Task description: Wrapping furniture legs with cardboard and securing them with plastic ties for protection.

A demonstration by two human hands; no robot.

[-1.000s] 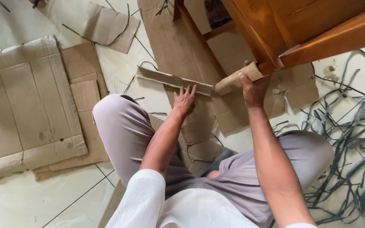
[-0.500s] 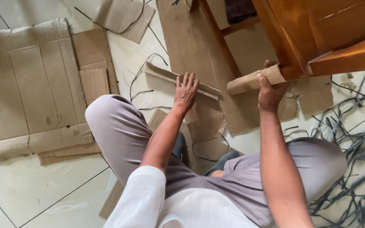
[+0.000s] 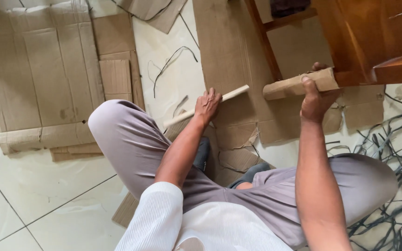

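My left hand (image 3: 207,105) grips a long folded cardboard strip (image 3: 231,95), seen edge-on and lifted off the floor, slanting from lower left to upper right. My right hand (image 3: 316,98) holds a rolled piece of cardboard (image 3: 294,85) pressed against the lower corner of a brown wooden furniture piece (image 3: 368,42). I sit on the tiled floor with my knees in grey trousers spread apart. Flat cardboard (image 3: 229,51) lies under both hands.
A large flattened cardboard box (image 3: 38,74) lies at the left on the white tiles. Smaller cardboard scraps (image 3: 154,11) sit at the top. A tangle of black plastic strapping (image 3: 391,153) covers the floor at the right, with one loose strap (image 3: 170,60) near the middle.
My left hand has closed on the cardboard strip and lifted it, turning it edge-on. My right hand keeps the rolled cardboard at the furniture corner. The view has shifted rightward.
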